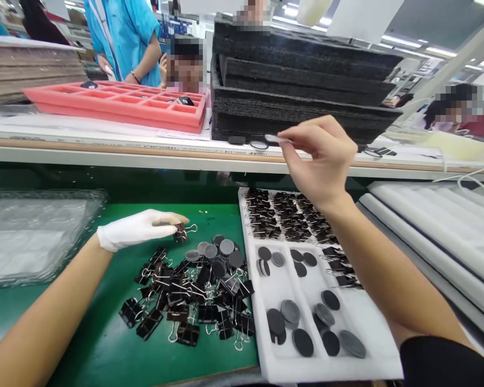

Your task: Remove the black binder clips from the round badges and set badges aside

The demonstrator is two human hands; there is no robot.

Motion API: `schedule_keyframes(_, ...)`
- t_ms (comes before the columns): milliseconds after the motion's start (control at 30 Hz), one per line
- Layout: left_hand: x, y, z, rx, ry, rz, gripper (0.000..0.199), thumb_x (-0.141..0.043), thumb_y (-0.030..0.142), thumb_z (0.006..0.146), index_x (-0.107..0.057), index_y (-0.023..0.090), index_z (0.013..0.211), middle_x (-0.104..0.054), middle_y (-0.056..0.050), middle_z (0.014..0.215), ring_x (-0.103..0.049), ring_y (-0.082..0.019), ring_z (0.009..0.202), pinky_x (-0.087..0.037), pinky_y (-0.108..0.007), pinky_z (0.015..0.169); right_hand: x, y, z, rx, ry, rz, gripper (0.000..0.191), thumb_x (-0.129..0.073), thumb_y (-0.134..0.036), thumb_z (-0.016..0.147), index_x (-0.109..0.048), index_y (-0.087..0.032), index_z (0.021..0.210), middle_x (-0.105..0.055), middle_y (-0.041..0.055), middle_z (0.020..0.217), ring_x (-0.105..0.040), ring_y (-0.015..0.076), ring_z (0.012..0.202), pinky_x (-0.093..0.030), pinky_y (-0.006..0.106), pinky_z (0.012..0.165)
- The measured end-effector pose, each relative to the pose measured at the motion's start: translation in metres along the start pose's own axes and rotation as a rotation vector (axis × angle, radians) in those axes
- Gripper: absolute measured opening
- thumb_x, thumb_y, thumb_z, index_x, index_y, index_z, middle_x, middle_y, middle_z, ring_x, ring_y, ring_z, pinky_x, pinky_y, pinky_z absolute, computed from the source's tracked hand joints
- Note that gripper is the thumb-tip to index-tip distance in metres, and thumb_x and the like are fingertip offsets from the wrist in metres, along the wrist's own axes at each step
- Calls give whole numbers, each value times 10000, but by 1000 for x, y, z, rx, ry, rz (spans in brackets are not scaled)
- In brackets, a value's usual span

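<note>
My left hand (143, 230), in a white glove with bare fingertips, is closed on a black binder clip (180, 233) with wire handles. It is above the green mat, behind a heap of black binder clips (177, 290). My bare right hand (321, 156) is raised at the shelf edge, thumb and forefinger pinching a small thin pale disc (278, 138) seen edge-on. Near its fingertips, a round ring-like piece (258, 145) lies on the shelf. Several grey and black round discs (226, 248) lie beside the clip heap.
A white foam tray (284, 365) holds black discs in compartments, with rows of binder clips (288, 215) behind. Clear plastic trays (32, 236) lie at left. On the shelf stand a pink foam tray (116, 105) and stacked black foam trays (298, 80). White foam sheets (439, 236) lie right. People work beyond.
</note>
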State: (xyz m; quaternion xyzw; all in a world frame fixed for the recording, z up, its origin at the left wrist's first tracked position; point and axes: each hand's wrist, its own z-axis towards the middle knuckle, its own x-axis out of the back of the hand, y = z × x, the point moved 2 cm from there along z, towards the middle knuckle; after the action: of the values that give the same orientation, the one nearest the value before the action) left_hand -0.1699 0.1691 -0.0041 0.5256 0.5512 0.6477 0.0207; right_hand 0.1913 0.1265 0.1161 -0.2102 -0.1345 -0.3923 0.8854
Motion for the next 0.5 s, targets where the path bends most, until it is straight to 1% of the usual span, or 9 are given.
schedule_keyframes(33,0,1,0,-2,-2,9,566,-579,646,945,-716,294,1366,-640,-42,1506,-619,-275,1381,-477,-403,1192,-5,8,9,42,-6,-67,145,-612,-276,1001,-756,-274,1018,-718,69,1079,-694,243,1059,-609,429,914)
schedule_keyframes(100,-1,4,-1,-13,-6,27,561,-575,650,945,-726,296,1352,-647,-45,1497,-627,-276,1372,-490,-399,1181,-18,25,22,81,-68,-153,179,-577,-245,999,-755,-263,1011,-712,66,1045,-691,248,1045,-593,440,922)
schedule_keyframes(133,-1,5,-1,-20,-7,34,554,-572,652,945,-734,296,1338,-648,-47,1496,-629,-276,1369,-496,-400,1177,-24,32,25,82,-97,-173,195,-564,-231,993,-757,-259,1003,-711,62,1027,-693,248,1032,-587,447,929)
schedule_keyframes(200,-2,6,-2,-35,-10,41,538,-564,652,951,-752,292,1304,-645,-49,1501,-625,-274,1373,-496,-403,1177,-32,41,27,59,-114,-176,218,-552,-211,973,-767,-252,981,-718,56,1004,-701,246,1006,-578,455,943)
schedule_keyframes(267,-1,7,-3,-43,-7,40,531,-563,648,955,-756,285,1291,-643,-52,1503,-620,-273,1378,-490,-407,1182,-35,44,24,38,-116,-158,241,-545,-196,952,-779,-251,958,-737,52,998,-711,240,988,-576,452,953)
schedule_keyframes(333,0,6,-4,-42,1,32,537,-569,644,955,-748,280,1307,-646,-56,1500,-624,-277,1372,-491,-412,1182,-34,44,19,32,-146,-148,277,-523,-174,933,-787,-253,962,-758,45,1011,-719,237,995,-577,450,963)
schedule_keyframes(500,1,3,-3,-19,-6,38,585,-550,659,955,-713,285,1374,-648,-50,1496,-626,-288,1369,-494,-414,1179,-33,40,9,61,-259,-170,353,-508,-143,863,-781,-245,1063,-766,57,1123,-715,259,1065,-575,456,980)
